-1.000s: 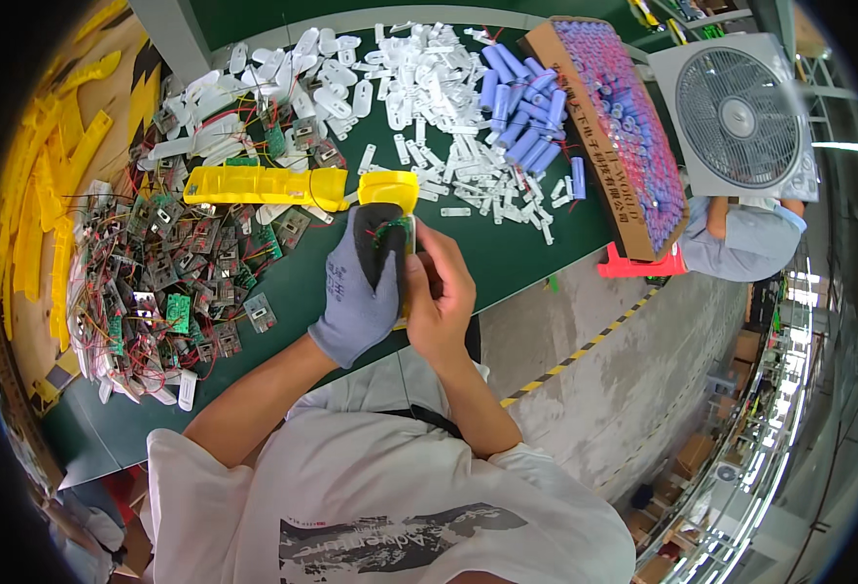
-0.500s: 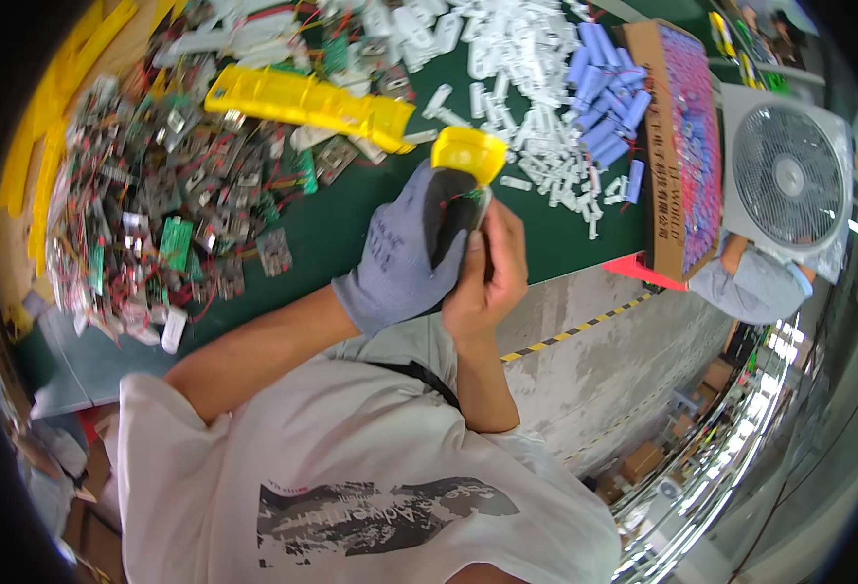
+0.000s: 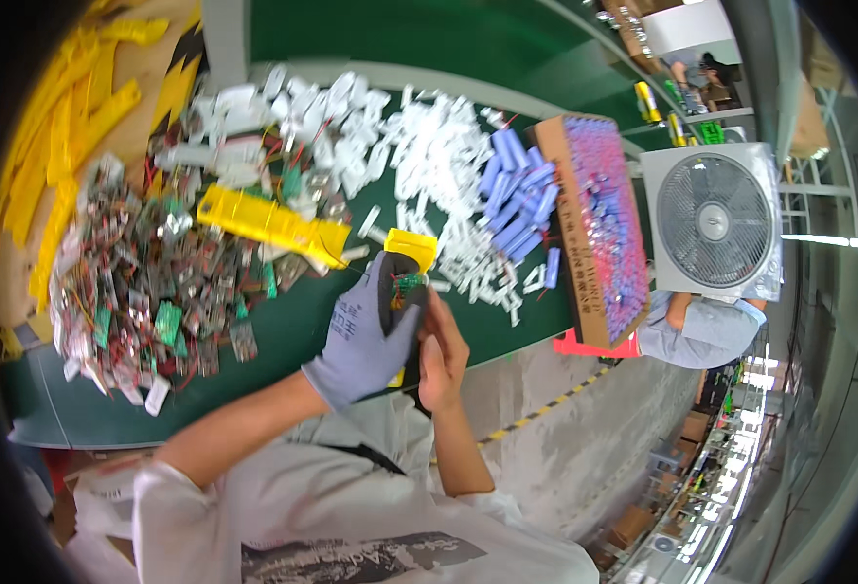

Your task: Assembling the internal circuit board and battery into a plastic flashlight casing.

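Both hands and the things on the worktop (image 3: 303, 316) sit lower and further left in the view than half a second ago — the view itself has swung — and more green now shows between the left hand's thumb and fingers. That left hand (image 3: 366, 336), in a grey glove with a dark palm, is closed around a yellow casing (image 3: 411, 247), whose flared end points away from the person. Inside the grip, a small green part (image 3: 409, 283) shows. The bare right hand (image 3: 446, 360) is half curled at the casing's right side; whether it grips or only steadies it, I cannot tell.

Another yellow casing (image 3: 264, 222) lies just to the left, on the edge of a heap of circuit boards (image 3: 166, 282) with thin wires. Beyond the hands spread white plastic parts (image 3: 439, 156), with loose bluish cylinders (image 3: 517, 209) to their right. Next comes a cardboard box (image 3: 577, 258) packed with more cylinders, then a square fan (image 3: 712, 220) — a co-worker's sleeve (image 3: 706, 341) shows below it.
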`<state>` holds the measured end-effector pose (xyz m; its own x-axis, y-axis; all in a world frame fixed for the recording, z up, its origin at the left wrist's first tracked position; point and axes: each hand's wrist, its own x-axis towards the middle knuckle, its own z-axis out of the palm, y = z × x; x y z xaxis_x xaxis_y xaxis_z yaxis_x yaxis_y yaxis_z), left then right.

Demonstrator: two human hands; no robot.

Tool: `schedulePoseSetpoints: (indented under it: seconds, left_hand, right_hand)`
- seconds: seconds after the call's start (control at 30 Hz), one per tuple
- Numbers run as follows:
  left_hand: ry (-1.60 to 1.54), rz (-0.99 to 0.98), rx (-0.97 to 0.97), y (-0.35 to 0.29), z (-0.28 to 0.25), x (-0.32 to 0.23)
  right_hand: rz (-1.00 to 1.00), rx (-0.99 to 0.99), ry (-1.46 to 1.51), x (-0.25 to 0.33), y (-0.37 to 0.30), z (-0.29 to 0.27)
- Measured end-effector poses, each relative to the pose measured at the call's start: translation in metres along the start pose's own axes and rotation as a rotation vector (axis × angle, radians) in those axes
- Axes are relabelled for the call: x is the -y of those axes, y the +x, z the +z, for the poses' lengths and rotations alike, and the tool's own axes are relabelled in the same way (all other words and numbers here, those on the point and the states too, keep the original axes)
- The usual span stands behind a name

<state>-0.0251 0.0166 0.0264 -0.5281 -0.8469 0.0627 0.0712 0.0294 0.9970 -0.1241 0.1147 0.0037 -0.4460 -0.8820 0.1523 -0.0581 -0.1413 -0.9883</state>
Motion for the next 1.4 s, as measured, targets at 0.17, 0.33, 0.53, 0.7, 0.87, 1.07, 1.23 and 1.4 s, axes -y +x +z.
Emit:
schedulePoseSetpoints:
  seconds: [0.17, 0.33, 0.53, 0.7, 0.87, 1.07, 1.23, 1.4]
  left_hand:
    - [0.288, 0.290, -0.279, 0.161, 0.046, -0.090]
    - [0.944, 0.321, -0.370, 0.358, 0.022, -0.051]
    - [1.088, 0.208, -0.409, 0.462, -0.068, 0.029]
    - [1.211, -0.231, -0.339, 0.461, -0.055, 0.049]
    - [1.069, -0.167, -0.430, 0.441, -0.068, -0.004]
    - [0.863, 0.751, 0.175, 0.285, -0.010, -0.104]
    - [1.171, 0.711, 0.619, 0.050, -0.089, -0.133]
    - [1.298, 0.550, 0.475, -0.033, -0.116, -0.088]
  right_hand:
    - [0.117, -0.081, 0.095, 0.002, 0.011, 0.003]
    - [-0.002, 0.061, -0.320, 0.015, 0.016, 0.025]
    - [-0.022, 0.004, -0.418, 0.009, 0.002, 0.016]
    - [0.015, -0.010, -0.286, 0.011, 0.001, 0.004]
    - [0.060, -0.010, -0.092, 0.008, 0.006, 0.006]
    - [0.172, -0.092, 0.199, -0.005, 0.004, -0.010]
    - [-0.654, 0.106, 0.848, 0.085, -0.010, 0.018]
    - [-0.733, 0.192, 1.235, 0.179, -0.027, 0.030]
